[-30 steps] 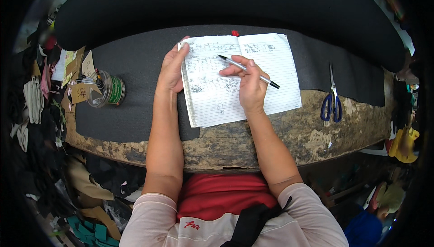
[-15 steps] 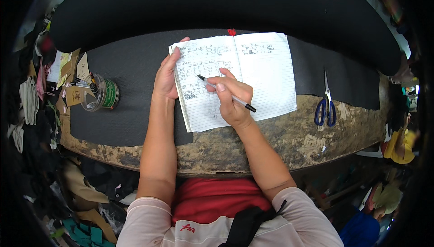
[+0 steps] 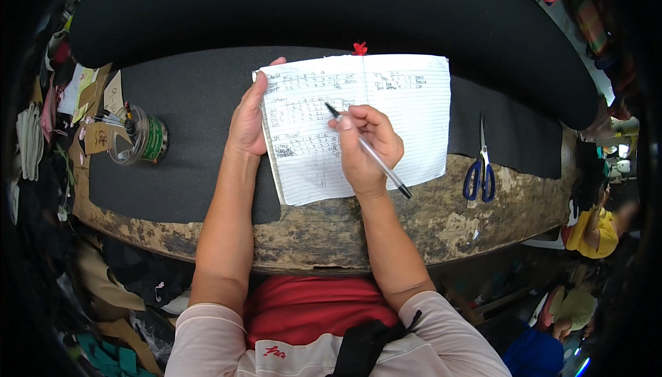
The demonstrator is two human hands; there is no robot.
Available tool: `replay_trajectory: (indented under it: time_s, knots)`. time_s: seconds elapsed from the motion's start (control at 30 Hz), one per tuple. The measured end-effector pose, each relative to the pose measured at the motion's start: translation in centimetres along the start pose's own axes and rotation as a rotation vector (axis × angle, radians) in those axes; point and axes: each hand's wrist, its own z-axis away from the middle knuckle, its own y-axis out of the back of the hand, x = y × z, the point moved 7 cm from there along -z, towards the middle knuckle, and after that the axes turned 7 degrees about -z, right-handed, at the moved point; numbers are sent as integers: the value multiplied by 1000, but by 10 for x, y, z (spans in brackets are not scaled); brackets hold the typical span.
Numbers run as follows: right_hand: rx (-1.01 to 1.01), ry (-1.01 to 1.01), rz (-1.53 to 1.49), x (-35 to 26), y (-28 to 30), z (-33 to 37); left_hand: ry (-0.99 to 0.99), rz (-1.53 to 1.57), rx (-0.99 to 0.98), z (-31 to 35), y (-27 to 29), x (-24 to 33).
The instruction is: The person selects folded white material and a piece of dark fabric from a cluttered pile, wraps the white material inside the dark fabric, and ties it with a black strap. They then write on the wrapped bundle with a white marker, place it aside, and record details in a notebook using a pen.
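An open lined notebook (image 3: 414, 129) lies across dark sheet material and the worn table edge, with handwritten columns on its left page and a few lines on its right. My left hand (image 3: 248, 115) grips the notebook's left edge, thumb on top and the other fingers mostly hidden beneath. Between the fingers and thumb of my right hand (image 3: 372, 149) is a clear ballpoint pen (image 3: 378, 160) with a black tip and black end. Its tip points up and left, over the left page's writing; whether it touches the paper I cannot tell.
Blue-handled scissors (image 3: 480, 173) lie right of the notebook. A clear plastic jar (image 3: 148, 137) with pens stands at the left, near cardboard pieces. A large black roll (image 3: 331, 11) spans the far side. Fabric piles crowd the left; other people (image 3: 593, 232) are at the right.
The pen and right hand have moved to the right and the pen has turned steeper, its tip now near the page's right-hand columns. My left hand still holds the notebook. The whole view has shifted slightly.
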Motion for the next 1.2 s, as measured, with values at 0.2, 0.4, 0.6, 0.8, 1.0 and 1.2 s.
replay_trajectory:
  time_s: [0.2, 0.4, 0.6, 0.8, 1.0, 1.2]
  knots:
    - [-9, -45, -90, 3, 5, -6, 2, -21, -10, 2, -5, -1]
    - [-15, -54, -74, 7, 6, -5, 7, -54, 17, 3, -7, 0]
    - [-46, -17, -27, 5, 2, -5, 15, -17, -19, 4, -11, 1]
    - [-145, 32, 38, 5, -16, -7, 67, 28, -41, 4, -18, -10]
    - [-164, -47, 62, 16, -17, -15, 94, -76, -49, 4, -22, -17]
    - [131, -335, -591, 33, 16, -31, 100, -111, 34, 5, -20, -17]
